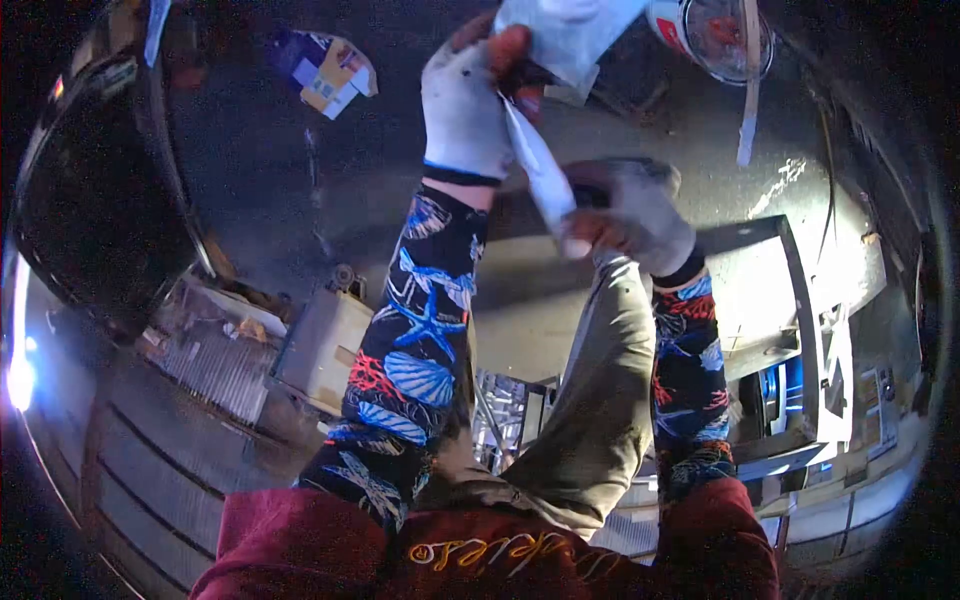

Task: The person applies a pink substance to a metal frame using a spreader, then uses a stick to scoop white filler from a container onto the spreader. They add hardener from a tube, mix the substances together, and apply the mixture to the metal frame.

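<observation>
My left hand (468,105), in a pale glove with reddish fingertips, is closed at the upper end of a white strip (542,165). A whitish sheet (585,35) lies just beyond those fingers; whether they touch it is unclear. My right hand (640,215), gloved too and blurred, pinches the strip's lower end. The strip slants between both hands, above my knees. Near the top right is a clear round container (728,38) with a red mark, crossed by a long narrow stick (750,90).
A purple and tan package (335,78) lies at the upper left, beside a large dark rounded object (100,190). Lower left are a ribbed panel (212,365) and a pale box (325,345). A brightly lit metal-edged frame (795,300) stands at right.
</observation>
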The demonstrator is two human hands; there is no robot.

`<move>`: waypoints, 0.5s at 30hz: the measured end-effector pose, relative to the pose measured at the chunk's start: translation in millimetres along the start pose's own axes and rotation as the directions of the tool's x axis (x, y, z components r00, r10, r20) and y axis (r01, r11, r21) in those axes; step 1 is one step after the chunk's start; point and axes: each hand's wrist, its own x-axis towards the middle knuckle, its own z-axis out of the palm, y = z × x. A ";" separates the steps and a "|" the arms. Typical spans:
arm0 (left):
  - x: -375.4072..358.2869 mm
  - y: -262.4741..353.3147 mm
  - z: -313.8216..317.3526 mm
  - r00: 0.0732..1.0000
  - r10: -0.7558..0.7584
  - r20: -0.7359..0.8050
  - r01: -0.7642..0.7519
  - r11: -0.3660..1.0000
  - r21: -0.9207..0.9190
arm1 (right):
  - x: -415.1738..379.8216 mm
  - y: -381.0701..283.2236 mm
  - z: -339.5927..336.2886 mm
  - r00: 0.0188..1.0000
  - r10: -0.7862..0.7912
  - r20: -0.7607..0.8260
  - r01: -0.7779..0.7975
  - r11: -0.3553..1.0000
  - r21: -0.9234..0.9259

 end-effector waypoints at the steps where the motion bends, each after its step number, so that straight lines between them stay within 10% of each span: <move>1: 0.2 -6.3 -4.8 0.999 0.053 0.004 -0.053 0.998 0.030 | 13.8 -24.1 0.6 0.979 0.202 0.036 -0.193 0.965 -0.180; 2: -7.0 -1.9 2.4 0.995 0.103 0.006 -0.103 0.993 0.059 | 18.1 -43.5 0.6 0.915 0.401 0.030 -0.365 0.860 -0.356; 5: -2.8 -5.7 6.0 0.988 0.144 -0.047 -0.138 0.985 0.106 | 2.2 -24.1 -6.3 0.956 0.292 -0.024 -0.277 0.874 -0.400; 8: 0.1 -7.7 0.5 0.988 0.150 -0.045 -0.144 0.983 0.115 | -39.4 -2.2 -4.4 0.934 0.253 -0.253 -0.140 0.909 0.393; 10: -2.8 -9.6 1.0 0.993 0.101 -0.055 -0.087 0.973 0.213 | -79.4 19.5 -45.2 0.955 0.293 -0.038 -0.041 0.259 0.965; 12: -5.8 -15.0 1.0 0.996 0.084 -0.037 -0.075 0.977 0.198 | -66.5 -5.0 -47.3 0.905 0.301 -0.300 0.319 -0.014 0.948; 14: -5.8 -16.0 7.5 0.997 0.081 0.008 -0.081 0.979 0.186 | -36.6 -16.7 -53.1 0.691 0.115 -0.713 0.533 0.586 0.610; 15: -5.9 -15.9 11.8 0.996 0.083 0.009 -0.084 0.981 0.176 | -20.9 -21.4 -50.7 0.433 0.046 -0.900 0.354 0.910 0.217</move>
